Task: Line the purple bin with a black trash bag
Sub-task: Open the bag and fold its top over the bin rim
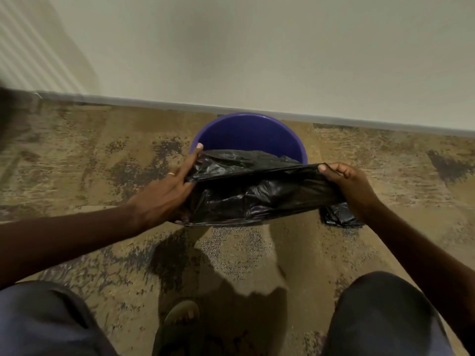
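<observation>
A round purple bin (248, 134) stands on the floor against the wall, its far inner wall showing. A black trash bag (254, 194) is stretched across its near side, crumpled and glossy, hiding the bin's front. My left hand (168, 191) holds the bag's left edge, one finger extended along the bin's left rim. My right hand (349, 185) pinches the bag's top edge at the right and pulls it taut. A loose corner of the bag hangs below my right wrist.
The floor (77, 163) is a mottled tan and dark carpet. A pale wall (257, 52) with a grey skirting strip (154, 102) runs right behind the bin. My knees and a sandalled foot (181, 314) fill the bottom of the view.
</observation>
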Tool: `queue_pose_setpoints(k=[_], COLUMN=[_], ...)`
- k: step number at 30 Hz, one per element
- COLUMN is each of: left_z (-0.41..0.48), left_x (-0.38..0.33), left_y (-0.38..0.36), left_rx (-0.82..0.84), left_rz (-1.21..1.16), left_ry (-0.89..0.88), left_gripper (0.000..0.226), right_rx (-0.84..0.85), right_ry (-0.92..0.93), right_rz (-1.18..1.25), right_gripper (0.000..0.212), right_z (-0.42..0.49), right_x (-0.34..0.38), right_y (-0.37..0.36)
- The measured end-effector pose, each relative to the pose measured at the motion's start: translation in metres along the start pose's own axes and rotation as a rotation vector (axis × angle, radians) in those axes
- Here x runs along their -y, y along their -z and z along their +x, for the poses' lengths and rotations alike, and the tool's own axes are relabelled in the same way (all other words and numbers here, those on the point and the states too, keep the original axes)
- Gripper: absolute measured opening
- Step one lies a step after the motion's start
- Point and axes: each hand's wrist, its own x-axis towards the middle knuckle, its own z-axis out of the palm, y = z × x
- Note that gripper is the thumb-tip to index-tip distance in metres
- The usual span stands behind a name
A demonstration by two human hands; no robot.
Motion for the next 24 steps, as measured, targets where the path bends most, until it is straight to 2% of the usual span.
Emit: queue_pose_setpoints(k=[2,5,8,10,12,14,16,18,21,24], left_z=[0.008,0.022,0.037,0.048,0.061,0.072,0.083,0.095,0.114,0.132], left_x=[0.000,0.016,0.042,0.059,0.075,0.088,0.096,0.103,0.109,0.101], left_y=[-0.001,0.000,-0.003,-0.008,-0.010,-0.006,0.002,0.008,0.005,0.000], left_rx=[0.019,-0.010,-0.033,0.028,0.137,0.234,0.225,0.208,0.303,0.292], left_rz=[0.040,-0.040,-0.140,-0.194,-0.269,-0.513,-0.753,-0.833,-0.945,-0.980], left_ry=[-0.036,-0.012,-0.052,-0.049,-0.050,-0.024,0.075,0.239,0.359,0.431], left_gripper=[0.109,0.130,0.137,0.137,0.128,0.110,0.078,0.059,0.057,0.056], right_rx=[-0.075,-0.168,-0.183,-0.174,-0.189,-0.224,-0.270,-0.280,-0.268,-0.273], right_ry=[-0.010,-0.005,0.031,0.040,0.035,0.010,0.004,0.014,-0.013,-0.035], right_rz=[0.031,-0.010,-0.061,-0.080,-0.088,-0.078,-0.114,-0.151,-0.162,-0.167], right_gripper=[0.021,0.024,0.022,0.026,0.030,0.031,0.036,0.038,0.039,0.042], right_z=[0.006,0.017,0.033,0.044,0.056,0.070,0.084,0.094,0.108,0.119], right_x=[-0.006,-0.008,-0.009,-0.011,-0.011,-0.008,-0.004,0.000,0.001,0.001], right_y=[-0.006,-0.015,-0.024,-0.031,-0.038,-0.043,-0.045,-0.046,-0.050,-0.054])
